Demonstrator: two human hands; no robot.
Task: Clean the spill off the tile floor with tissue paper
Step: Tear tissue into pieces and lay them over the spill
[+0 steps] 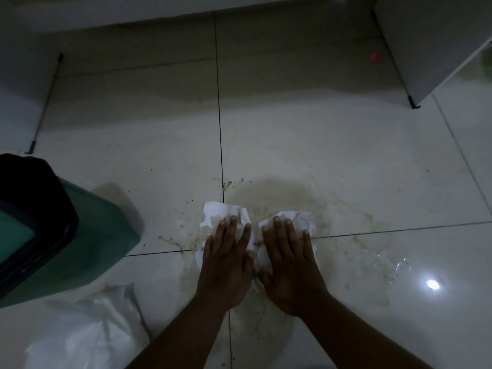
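Two flat hands press tissue into a floor spill

The left hand (pixel 226 265) lies palm down with its fingers straight and slightly spread, pressing on a sheet of tissue paper (pixel 222 213) without curling round it. The right hand (pixel 288 265) lies just beside it in the same way, fingers straight, flat on a second tissue sheet (pixel 300 218). Both sheets show white past the fingertips, with damp brownish blotches, and they nearly meet between the two hands.

The tissue sits on the spill (pixel 332 235), a pale brown wet patch spread over the tile floor (pixel 159 134) where dark grout lines cross. The patch reaches out to the right of the right hand, where a light glints off the wet tile, and thin splashes and dark specks trail to the left of the left hand.

To the left, apart from the spill, stands a green bin (pixel 87 235) with a black rim. In front of it, near the left forearm, lies a crumpled white plastic bag (pixel 87 331). White cabinets (pixel 431 41) stand at the far side
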